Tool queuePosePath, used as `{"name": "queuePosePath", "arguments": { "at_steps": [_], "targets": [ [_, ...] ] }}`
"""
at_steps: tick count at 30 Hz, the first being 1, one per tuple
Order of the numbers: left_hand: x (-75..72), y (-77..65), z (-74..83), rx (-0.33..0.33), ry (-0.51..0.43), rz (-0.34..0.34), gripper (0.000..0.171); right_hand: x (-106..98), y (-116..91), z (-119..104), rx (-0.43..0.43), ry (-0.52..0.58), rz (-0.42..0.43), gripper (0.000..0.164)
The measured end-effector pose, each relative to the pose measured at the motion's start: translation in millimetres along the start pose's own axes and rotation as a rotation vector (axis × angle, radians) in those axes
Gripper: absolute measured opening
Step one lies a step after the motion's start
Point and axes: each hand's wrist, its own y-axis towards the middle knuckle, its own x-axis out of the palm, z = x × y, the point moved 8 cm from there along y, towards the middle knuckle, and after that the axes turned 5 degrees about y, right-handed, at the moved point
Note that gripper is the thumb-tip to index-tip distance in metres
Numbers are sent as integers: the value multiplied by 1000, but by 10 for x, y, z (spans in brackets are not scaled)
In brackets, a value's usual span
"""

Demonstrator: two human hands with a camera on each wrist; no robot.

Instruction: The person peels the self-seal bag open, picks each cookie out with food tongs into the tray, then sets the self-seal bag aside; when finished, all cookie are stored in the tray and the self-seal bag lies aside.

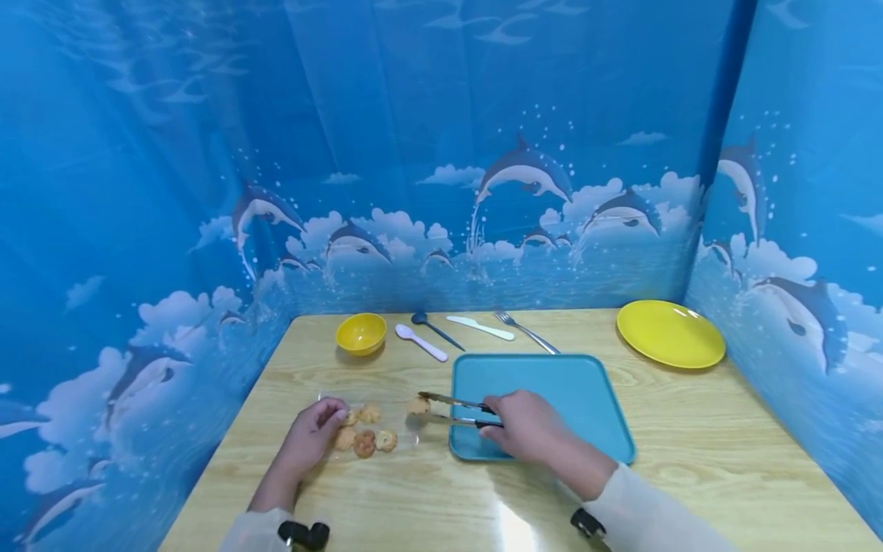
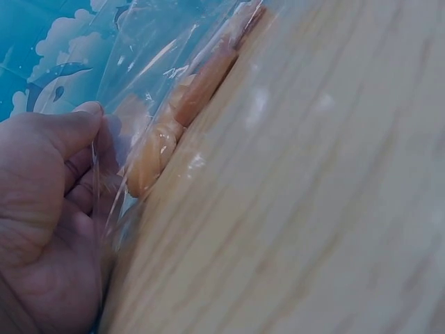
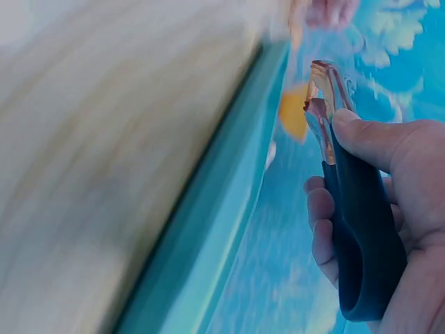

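Observation:
My left hand pinches the edge of a clear plastic bag between thumb and fingers. Several round, golden-brown cookies lie on the table inside that bag. In my right hand I grip metal tongs with black handles, reaching left past the tray's edge. One cookie sits between the tong tips, beside the right end of the bag. Beneath my right hand lies a blue-green rectangular tray. The right wrist view shows the thumb along one tong arm and the fingers around the other.
Along the back of the wooden table are a yellow bowl, a pale spoon, a dark spoon, a white knife and a fork. A yellow plate stands at the back right. Dolphin-print curtains surround the table.

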Motion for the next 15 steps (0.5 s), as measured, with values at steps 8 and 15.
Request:
{"name": "queuePosePath", "arguments": {
  "at_steps": [8, 15],
  "targets": [
    [-37, -2, 0, 11, 22, 11, 29, -272, -179, 713, 186, -43, 46, 48],
    [3, 6, -8, 6, 3, 1, 25, -269, -179, 906, 213, -53, 49, 47]
  ]
}}
